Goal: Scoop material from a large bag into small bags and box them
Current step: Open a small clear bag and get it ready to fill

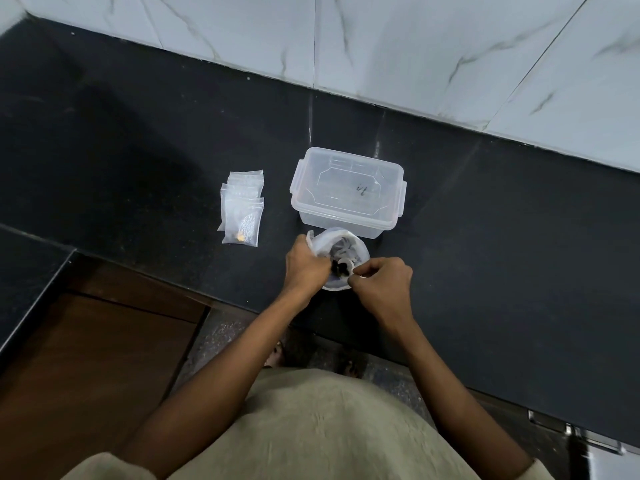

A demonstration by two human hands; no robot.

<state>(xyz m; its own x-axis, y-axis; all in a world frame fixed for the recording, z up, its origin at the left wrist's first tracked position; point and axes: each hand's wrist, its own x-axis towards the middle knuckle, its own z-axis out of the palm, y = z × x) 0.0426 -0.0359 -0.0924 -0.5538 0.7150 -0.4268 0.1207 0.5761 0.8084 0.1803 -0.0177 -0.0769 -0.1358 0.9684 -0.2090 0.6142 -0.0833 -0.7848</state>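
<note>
Left hand (304,268) grips floppy big bag (341,249) rim at centre frame, right hand (381,280) pinches something small, unclear; keep holding soft rim.

Person's clothing: loose beige, soft-napped short-sleeved top (311,427), filling the frame at 6 o'clock. Sleeve hems visible at 7 and 5 o'clock. Both forearms bare, no watch-type items seen. Bare toes (277,355) partly visible above the hem; details blurred.

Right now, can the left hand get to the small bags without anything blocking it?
Probably yes: bare counter lies between the left hand and the small bags, but it would first have to let go of the large bag.
</note>
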